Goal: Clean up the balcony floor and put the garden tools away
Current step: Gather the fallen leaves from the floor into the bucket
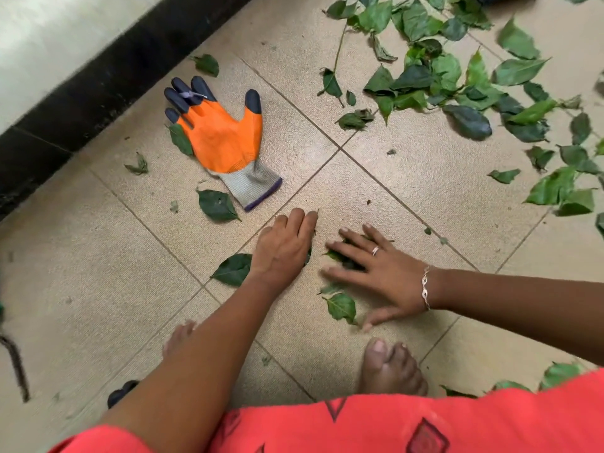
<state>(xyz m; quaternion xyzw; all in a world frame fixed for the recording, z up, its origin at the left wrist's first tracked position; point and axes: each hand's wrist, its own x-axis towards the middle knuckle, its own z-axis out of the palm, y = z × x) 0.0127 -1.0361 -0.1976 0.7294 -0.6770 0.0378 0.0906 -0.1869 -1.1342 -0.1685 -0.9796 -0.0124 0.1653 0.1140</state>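
Both hands are down on the beige tiled floor (pixel 408 178). The left hand (pixel 284 246) is cupped and the right hand (pixel 382 273) is flat over loose green leaves (pixel 334 255), neither gripping. Best bet: rake them together, then scoop. The orange rubber-palmed garden glove (pixel 222 138) lies just beyond.

Glove (pixel 222 135) lies flat on the floor (pixel 425 178) at upper left, just before the skirting (pixel 98 76); the leaf pile (pixel 441 76) spreads across the upper right. Left hand (pixel 284 246) and right hand (pixel 382 276) rest side by side at centre, the right on loose leaves (pixel 340 256), with a foot (pixel 392 371) nearer the person
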